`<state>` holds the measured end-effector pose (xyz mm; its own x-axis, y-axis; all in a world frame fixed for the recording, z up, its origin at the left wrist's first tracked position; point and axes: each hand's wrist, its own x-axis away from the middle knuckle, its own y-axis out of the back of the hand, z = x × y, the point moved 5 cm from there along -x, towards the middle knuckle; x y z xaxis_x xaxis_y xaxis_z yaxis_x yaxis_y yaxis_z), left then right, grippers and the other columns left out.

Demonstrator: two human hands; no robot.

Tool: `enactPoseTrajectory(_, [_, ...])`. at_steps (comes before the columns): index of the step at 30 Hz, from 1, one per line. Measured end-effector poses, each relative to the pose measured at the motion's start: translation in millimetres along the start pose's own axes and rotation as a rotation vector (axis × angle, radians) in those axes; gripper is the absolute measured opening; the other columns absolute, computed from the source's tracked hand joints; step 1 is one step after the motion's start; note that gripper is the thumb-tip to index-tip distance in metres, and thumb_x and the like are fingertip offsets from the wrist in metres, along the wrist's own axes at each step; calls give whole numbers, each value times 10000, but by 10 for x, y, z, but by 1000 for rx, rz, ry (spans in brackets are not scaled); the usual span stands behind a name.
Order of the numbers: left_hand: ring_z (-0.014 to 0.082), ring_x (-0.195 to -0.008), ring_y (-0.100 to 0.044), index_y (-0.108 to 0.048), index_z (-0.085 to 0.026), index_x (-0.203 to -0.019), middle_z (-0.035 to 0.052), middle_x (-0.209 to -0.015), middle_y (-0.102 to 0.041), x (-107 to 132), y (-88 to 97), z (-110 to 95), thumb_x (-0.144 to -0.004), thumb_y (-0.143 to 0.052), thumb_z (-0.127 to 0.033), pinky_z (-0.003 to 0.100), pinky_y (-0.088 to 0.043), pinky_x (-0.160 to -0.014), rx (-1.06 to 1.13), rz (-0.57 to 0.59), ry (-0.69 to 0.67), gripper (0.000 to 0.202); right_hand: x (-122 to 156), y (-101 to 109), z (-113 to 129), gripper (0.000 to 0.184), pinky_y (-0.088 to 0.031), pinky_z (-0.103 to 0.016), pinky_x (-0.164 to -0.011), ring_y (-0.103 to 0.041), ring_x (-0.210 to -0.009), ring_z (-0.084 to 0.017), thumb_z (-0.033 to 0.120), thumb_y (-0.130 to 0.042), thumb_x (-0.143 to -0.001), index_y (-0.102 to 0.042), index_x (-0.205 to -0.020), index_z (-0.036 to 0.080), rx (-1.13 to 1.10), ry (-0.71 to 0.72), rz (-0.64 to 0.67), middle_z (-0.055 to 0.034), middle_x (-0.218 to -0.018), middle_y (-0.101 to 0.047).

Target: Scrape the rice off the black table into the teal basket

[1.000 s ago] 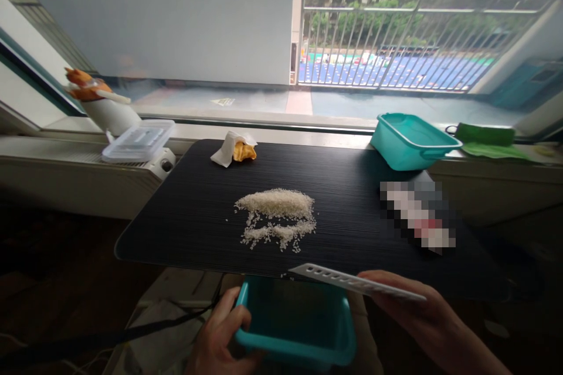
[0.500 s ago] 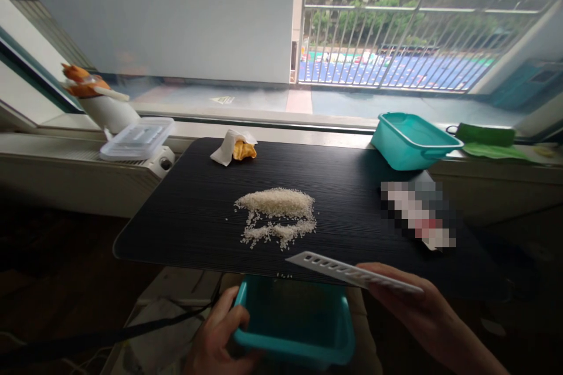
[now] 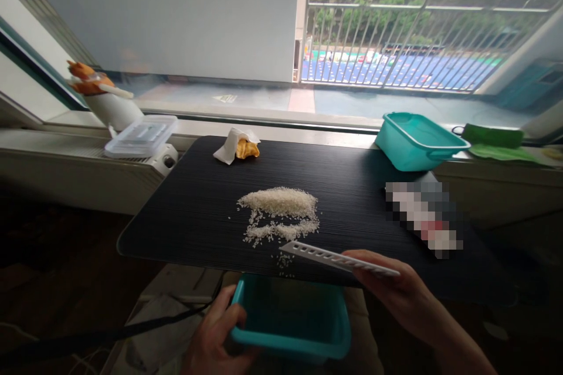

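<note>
A pile of white rice (image 3: 280,215) lies in the middle of a black tabletop (image 3: 197,211). My right hand (image 3: 398,296) is closed on a flat white perforated strip (image 3: 338,258), whose far end rests on the table just in front of the rice. A few loose grains lie by that end, near the table's front edge. My left hand (image 3: 215,337) grips the left rim of a teal plastic tub (image 3: 292,319), held below the table's front edge.
A second teal tub (image 3: 416,142) stands at the table's back right, a crumpled tissue with something orange (image 3: 237,147) at the back. On the sill to the left are a clear lidded box (image 3: 141,136) and a white container (image 3: 112,108). A green cloth (image 3: 492,140) lies far right.
My right hand has moved the white strip forward and up onto the table, toward the rice. A few grains now lie near the front edge. The tub stays under the edge.
</note>
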<state>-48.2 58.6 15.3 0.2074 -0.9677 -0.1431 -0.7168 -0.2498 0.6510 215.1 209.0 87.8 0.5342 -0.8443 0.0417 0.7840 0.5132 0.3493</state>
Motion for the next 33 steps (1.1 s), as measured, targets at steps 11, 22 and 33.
enactPoseTrajectory(11, [111,-781,-618,-465,-218,-671,-2,-1047,-583,18,-1,61,-687,-645,-191,173,-459,-673,34,-5,-8,182,69,-111,69,232,-549,-243,-813,-702,-946,-205,293,-540,-973,-761,-1034,254,-110,-25,163,-26,-1052,-763])
enactPoseTrajectory(22, [108,-758,-621,-464,-221,-661,-14,-1022,-591,8,13,67,-684,-642,-202,166,-461,-656,6,-12,-23,180,76,-90,82,223,-532,-231,-822,-688,-962,-194,287,-539,-978,-753,-1034,253,-122,-9,190,-24,-1063,-756])
enactPoseTrajectory(33, [128,-792,-638,-477,-222,-666,4,-1048,-619,14,105,112,-659,-666,-178,178,-497,-657,9,-12,14,194,-131,-273,176,218,-533,-232,-818,-687,-959,-192,295,-546,-976,-749,-1040,247,-96,13,251,-23,-1063,-756])
